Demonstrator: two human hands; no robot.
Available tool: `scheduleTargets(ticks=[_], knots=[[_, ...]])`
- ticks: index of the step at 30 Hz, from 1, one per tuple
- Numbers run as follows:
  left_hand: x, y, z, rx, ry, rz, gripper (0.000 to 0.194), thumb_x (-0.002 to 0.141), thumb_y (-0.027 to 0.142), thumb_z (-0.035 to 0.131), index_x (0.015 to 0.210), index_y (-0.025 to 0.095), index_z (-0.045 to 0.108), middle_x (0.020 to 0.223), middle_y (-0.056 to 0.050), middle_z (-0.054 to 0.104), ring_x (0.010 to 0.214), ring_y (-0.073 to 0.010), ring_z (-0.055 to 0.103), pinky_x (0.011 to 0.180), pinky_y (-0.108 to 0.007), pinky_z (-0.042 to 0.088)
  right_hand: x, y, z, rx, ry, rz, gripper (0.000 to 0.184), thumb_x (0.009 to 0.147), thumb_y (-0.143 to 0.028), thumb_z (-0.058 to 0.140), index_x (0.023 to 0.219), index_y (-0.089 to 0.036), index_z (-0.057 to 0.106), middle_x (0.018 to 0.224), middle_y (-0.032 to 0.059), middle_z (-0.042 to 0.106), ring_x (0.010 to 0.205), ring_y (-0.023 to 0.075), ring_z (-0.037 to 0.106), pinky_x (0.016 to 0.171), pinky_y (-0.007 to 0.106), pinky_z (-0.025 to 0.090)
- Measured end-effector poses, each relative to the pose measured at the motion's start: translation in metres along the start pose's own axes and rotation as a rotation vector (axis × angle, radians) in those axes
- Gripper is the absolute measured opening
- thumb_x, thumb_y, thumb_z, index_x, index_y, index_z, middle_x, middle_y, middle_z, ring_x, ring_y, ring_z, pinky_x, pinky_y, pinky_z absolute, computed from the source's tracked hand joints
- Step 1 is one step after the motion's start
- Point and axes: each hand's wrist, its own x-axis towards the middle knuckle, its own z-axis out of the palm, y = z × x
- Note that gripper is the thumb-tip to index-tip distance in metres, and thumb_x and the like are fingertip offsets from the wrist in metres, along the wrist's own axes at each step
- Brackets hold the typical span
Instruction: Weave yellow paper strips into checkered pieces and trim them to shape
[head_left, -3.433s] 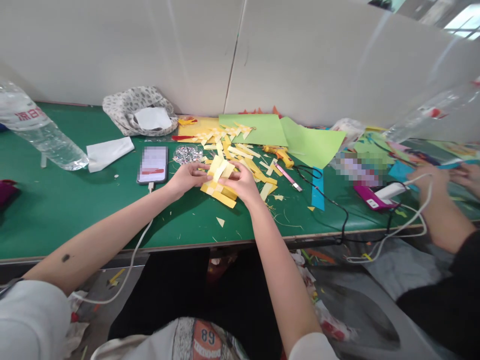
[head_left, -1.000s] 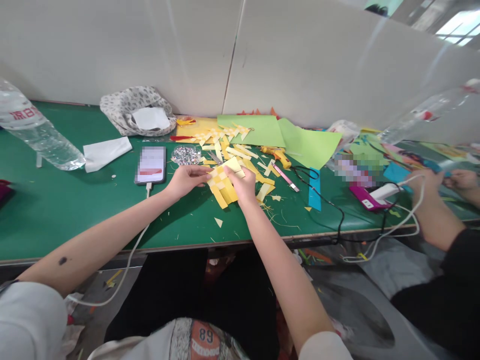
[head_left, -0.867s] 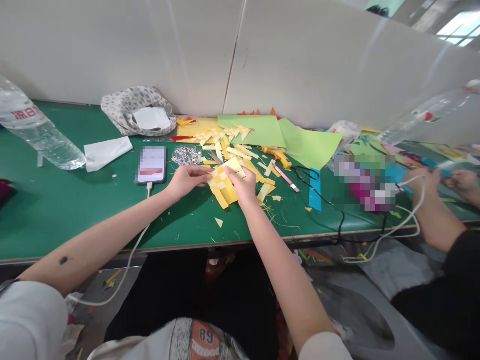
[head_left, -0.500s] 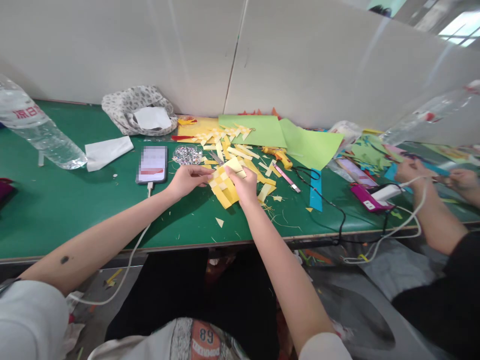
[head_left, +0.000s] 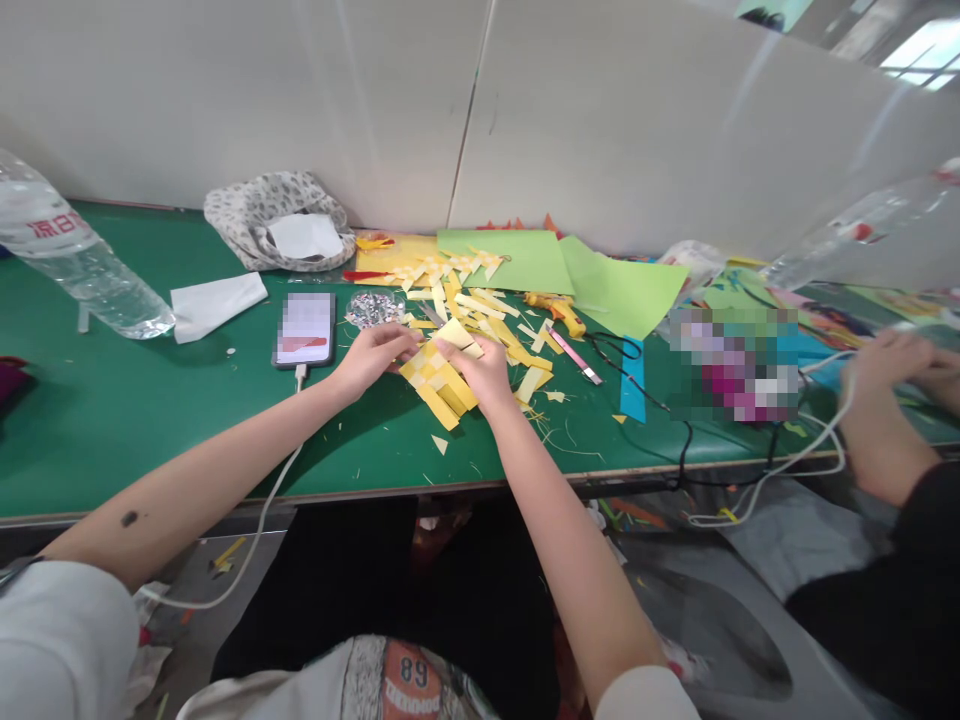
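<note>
A woven piece of yellow and pale-yellow paper strips [head_left: 431, 372] is held just above the green table between my two hands. My right hand [head_left: 484, 370] grips its right side, the thumb lying on top and the other fingers hidden underneath. At the far left edge, my left hand [head_left: 376, 362] is closed around the paper, its fingertips partly out of sight. Loose yellow strips and cuttings [head_left: 491, 305] lie heaped right behind the weave. Beside the heap are a pink craft knife [head_left: 574, 355] and a yellow glue gun [head_left: 556, 312].
A phone [head_left: 304, 330] on a white cable and a dish of sequins [head_left: 375, 309] are to the left. Farther left leans a water bottle [head_left: 82, 260]. Green paper sheets [head_left: 622, 285] lie at the back. At right, a co-worker's hands [head_left: 892, 360] are over the table.
The woven paper has tilted and shifted slightly left and toward me, with both hands still on it. The co-worker's hands have moved to the right.
</note>
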Motion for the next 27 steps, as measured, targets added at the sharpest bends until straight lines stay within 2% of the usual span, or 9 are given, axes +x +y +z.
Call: scheduleTargets(ticks=[4, 10, 14, 18, 27], knots=[[0.0, -0.003, 0.0, 0.07, -0.025, 0.011, 0.023, 0.064, 0.035, 0.074, 0.078, 0.017, 0.071, 0.074, -0.004, 0.069, 0.062, -0.0116, 0.059, 0.054, -0.021, 0.043, 0.0, 0.001, 0.0, -0.064, -0.02, -0.042, 0.029, 0.06, -0.043, 0.073, 0.071, -0.017, 0.067, 0.063, -0.0002, 0.06, 0.058, 0.013, 0.053, 0.054, 0.026, 0.043], [0.0, -0.002, 0.0, 0.036, -0.04, -0.003, 0.021, 0.066, 0.036, 0.073, 0.077, 0.018, 0.072, 0.07, -0.003, 0.069, 0.056, -0.009, 0.054, 0.051, -0.021, 0.041, 0.0, 0.002, -0.001, -0.071, -0.013, -0.043, 0.028, 0.063, -0.043, 0.071, 0.075, -0.018, 0.065, 0.068, 0.0002, 0.064, 0.063, 0.0154, 0.058, 0.057, 0.027, 0.046], [0.001, -0.003, 0.0, 0.017, -0.042, -0.002, 0.021, 0.067, 0.035, 0.073, 0.078, 0.018, 0.072, 0.073, -0.003, 0.07, 0.058, -0.009, 0.056, 0.053, -0.021, 0.043, 0.006, 0.008, -0.002, 0.025, 0.058, -0.07, 0.033, 0.061, -0.039, 0.073, 0.087, -0.02, 0.064, 0.086, 0.003, 0.069, 0.077, 0.0181, 0.063, 0.068, 0.03, 0.051], [0.001, -0.003, 0.0, 0.034, -0.055, -0.013, 0.023, 0.066, 0.036, 0.073, 0.079, 0.017, 0.071, 0.073, -0.003, 0.07, 0.061, -0.0099, 0.057, 0.054, -0.021, 0.044, 0.008, 0.011, -0.002, 0.031, 0.086, -0.082, 0.034, 0.059, -0.035, 0.075, 0.087, -0.02, 0.063, 0.085, 0.0028, 0.069, 0.073, 0.017, 0.063, 0.066, 0.03, 0.051], [0.0, -0.004, 0.002, 0.063, -0.055, -0.02, 0.019, 0.057, 0.029, 0.079, 0.067, 0.018, 0.067, 0.065, -0.001, 0.066, 0.053, -0.0089, 0.053, 0.045, -0.021, 0.038, 0.002, 0.001, -0.001, 0.053, -0.007, -0.051, 0.041, 0.061, -0.04, 0.074, 0.095, -0.023, 0.061, 0.086, 0.002, 0.068, 0.073, 0.0164, 0.063, 0.068, 0.032, 0.053]])
